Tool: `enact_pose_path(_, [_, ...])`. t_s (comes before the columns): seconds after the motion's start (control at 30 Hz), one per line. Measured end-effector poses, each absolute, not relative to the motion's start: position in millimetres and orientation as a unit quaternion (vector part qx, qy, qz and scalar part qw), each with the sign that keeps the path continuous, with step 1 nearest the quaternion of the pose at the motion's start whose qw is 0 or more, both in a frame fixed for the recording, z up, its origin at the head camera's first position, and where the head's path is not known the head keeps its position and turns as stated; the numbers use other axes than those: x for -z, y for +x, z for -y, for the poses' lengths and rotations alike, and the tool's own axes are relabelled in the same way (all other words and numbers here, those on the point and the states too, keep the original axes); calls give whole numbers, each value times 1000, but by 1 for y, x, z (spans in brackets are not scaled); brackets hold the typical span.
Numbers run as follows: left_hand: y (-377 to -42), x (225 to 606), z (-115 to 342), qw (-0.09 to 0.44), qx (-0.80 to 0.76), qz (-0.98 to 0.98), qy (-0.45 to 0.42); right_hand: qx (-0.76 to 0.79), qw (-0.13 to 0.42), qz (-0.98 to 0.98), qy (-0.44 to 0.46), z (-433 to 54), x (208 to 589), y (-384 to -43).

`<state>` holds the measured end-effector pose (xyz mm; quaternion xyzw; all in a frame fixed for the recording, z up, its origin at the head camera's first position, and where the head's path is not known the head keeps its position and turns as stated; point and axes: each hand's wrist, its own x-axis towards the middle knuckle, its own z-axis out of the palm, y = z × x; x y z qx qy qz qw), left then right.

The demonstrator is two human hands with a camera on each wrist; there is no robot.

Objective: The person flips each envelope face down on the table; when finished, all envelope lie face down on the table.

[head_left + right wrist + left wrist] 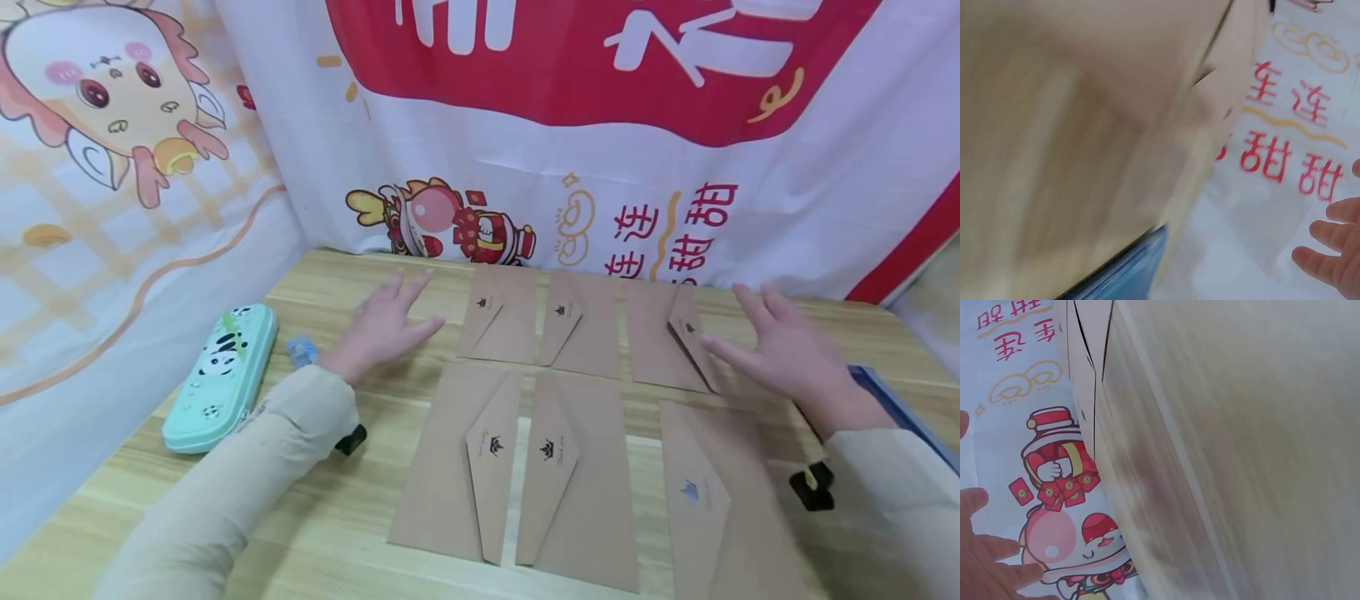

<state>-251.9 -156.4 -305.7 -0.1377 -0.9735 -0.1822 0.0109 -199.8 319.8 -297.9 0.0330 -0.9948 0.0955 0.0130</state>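
Observation:
Brown paper envelopes lie on the wooden table in two rows of three, each with a pointed flap and a small dark crown print. In the back row are a left envelope, a middle envelope and a right envelope; in front lie a left one, a middle one and a right one. My left hand hovers with spread fingers left of the back row, holding nothing. Over the right end of that row is my right hand, fingers extended and empty. The wrist views show fingertips against the cloth.
A mint panda pencil case lies at the left, with a small blue object beside it. Past the right forearm a dark blue flat item shows partly. A printed cloth hangs behind the table.

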Motion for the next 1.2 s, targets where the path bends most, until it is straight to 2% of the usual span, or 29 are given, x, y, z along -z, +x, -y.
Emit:
enact_pose_path(0.37, [-269,309,145,32,318,931,-177,-183,27,980,75,-255,283,-228])
enact_pose_path(0.67, [-274,311,136,13,407,900,-156,-210,41,967,141,-213,288,-249])
enact_pose_path(1.2, [-280,321,123,-28,493,862,-116,-297,1,939,175,-155,311,-272])
